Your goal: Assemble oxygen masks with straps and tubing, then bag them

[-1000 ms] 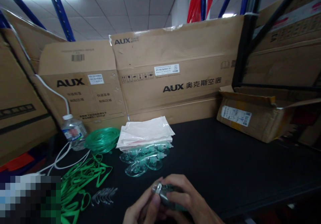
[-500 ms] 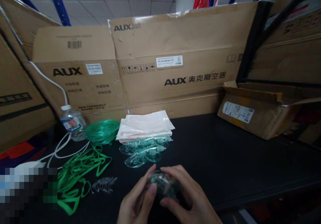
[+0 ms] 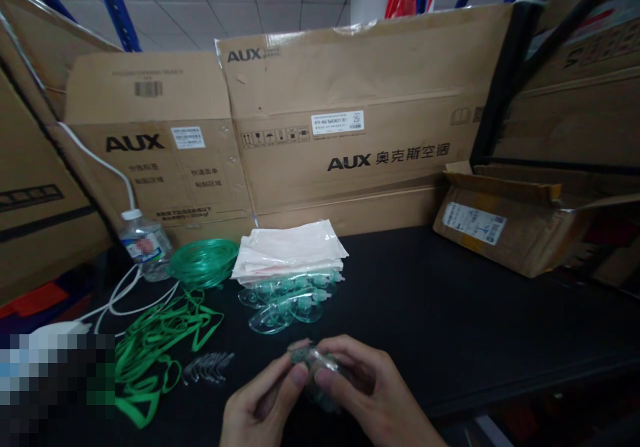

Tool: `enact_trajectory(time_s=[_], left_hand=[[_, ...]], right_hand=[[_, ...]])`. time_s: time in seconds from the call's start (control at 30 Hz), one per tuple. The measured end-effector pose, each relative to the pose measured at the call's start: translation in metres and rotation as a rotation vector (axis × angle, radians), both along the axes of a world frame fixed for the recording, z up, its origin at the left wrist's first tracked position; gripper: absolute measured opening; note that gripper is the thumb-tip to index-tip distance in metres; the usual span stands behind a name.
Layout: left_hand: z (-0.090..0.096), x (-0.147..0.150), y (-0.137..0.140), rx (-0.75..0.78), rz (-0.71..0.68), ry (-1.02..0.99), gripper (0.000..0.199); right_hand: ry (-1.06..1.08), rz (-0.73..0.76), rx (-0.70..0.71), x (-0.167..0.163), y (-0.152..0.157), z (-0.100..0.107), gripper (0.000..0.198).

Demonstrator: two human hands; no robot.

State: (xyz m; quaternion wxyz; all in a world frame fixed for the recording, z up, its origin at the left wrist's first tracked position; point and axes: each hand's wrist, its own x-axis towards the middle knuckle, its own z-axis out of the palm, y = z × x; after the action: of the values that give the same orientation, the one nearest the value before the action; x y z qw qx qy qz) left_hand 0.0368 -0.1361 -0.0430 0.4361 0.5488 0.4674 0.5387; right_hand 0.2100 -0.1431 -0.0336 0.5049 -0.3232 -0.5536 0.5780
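Green straps [image 3: 147, 332] and small strips [image 3: 207, 369] lie on a black table [image 3: 500, 327]; beside them, a person's left hand [image 3: 265, 393] and right hand [image 3: 377, 387] grip a greenish plastic piece [image 3: 325, 360] between their fingers, clear masks [image 3: 287, 310] just beyond; at far right sits a cardboard box [image 3: 517, 237].

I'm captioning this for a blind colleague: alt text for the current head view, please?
Left hand and right hand hold a clear, greenish plastic piece over a black table. Beyond lie white packets; to the left, green straps.
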Motion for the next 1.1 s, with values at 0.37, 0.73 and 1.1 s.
enact_trajectory(time_s=[0.37,0.73,1.1], left_hand=[[0.0,-0.008,0.003,-0.033,-0.145,0.059,0.05],[-0.003,-0.003,0.0,-0.001,-0.077,0.006,0.043],[0.001,0.0,-0.003,0.065,-0.029,0.077,0.041]], right_hand=[[0.071,-0.011,-0.105,0.0,0.0,0.007,0.031],[-0.106,-0.236,0.246,-0.004,-0.001,0.001,0.013],[-0.141,-0.431,0.524,-0.014,-0.003,-0.004,0.028]])
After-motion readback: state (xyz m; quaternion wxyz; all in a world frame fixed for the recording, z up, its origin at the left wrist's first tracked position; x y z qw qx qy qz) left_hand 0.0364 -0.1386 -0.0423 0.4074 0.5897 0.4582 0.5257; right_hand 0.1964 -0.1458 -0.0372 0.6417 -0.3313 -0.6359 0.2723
